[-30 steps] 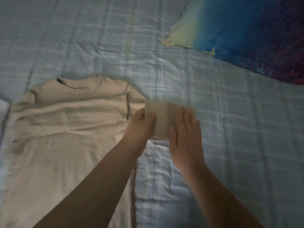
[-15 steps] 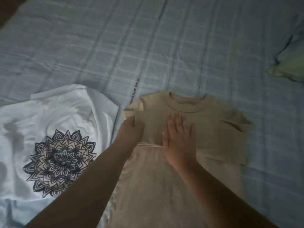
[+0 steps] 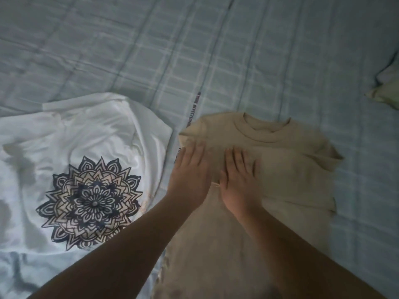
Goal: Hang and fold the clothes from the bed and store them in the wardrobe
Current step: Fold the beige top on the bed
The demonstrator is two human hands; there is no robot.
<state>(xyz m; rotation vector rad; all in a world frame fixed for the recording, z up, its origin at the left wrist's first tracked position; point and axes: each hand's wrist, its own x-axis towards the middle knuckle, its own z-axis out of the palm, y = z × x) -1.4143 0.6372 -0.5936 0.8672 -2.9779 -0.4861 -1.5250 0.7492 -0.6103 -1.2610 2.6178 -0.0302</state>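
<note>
White shirt (image 3: pixel 86 137) cut by left edge, beige shirt (image 3: pixel 291 169) by bottom edge, pale cloth (image 3: pixel 386 91) by right edge.

We look through one head-worn camera, facing forward and steeply down at the bed (image 3: pixel 237 50). It sits close above the left hand (image 3: pixel 190 171) and right hand (image 3: pixel 239 182), flat on the beige shirt (image 3: pixel 291 175) near frame centre, with bed showing all round them.

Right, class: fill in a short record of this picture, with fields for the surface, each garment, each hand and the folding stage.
Surface: pale blue checked bed sheet
Garment in work: beige crew-neck T-shirt, flat, neck away from the person, sleeve folded across chest
Other garment: white T-shirt with dark mandala print, beside it, unfolded
Left hand: flat on the beige shirt's shoulder edge
Right hand: flat on its chest
Stage: body not yet folded
</note>
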